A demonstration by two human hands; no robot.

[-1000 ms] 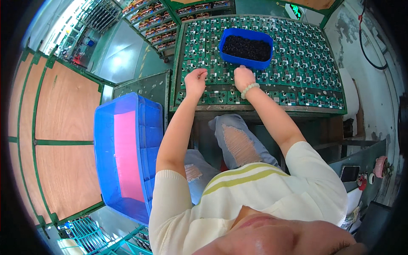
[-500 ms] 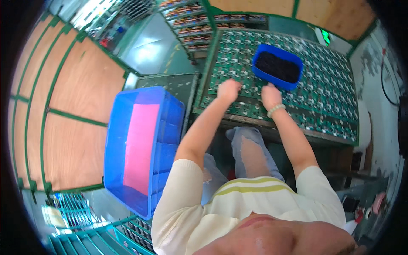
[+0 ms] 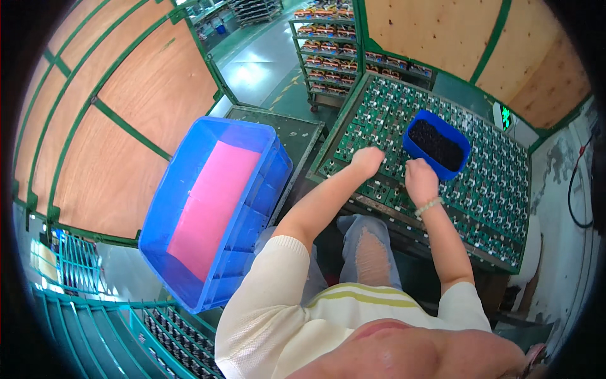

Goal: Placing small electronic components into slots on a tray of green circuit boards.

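Observation:
A small blue bin [image 3: 447, 172] full of tiny black parts [image 3: 435, 144] rests on a wide array of green circuit boards [image 3: 492, 205]. My left hand [image 3: 368, 162] is closed, low over the boards left of the bin; anything in its fingers is hidden. My right hand [image 3: 421, 181], with a beaded bracelet at the wrist, is just at the bin's near side. Its thumb and fingers are drawn together over the boards, and whatever they hold is too small to make out. White and dark components stand on the boards.
To my left stands a large blue crate [image 3: 211, 287] with a pink sheet [image 3: 214, 208] inside. Wooden panels in green frames [image 3: 136, 104] rise at the left and back. A rack [image 3: 325, 47] of stacked parts stands beyond the bench. A cable [image 3: 571, 196] hangs on the right wall.
The whole view has turned, so the bench and crate appear shifted and tilted. Both hands remain low over the boards, with the right still near the bin.

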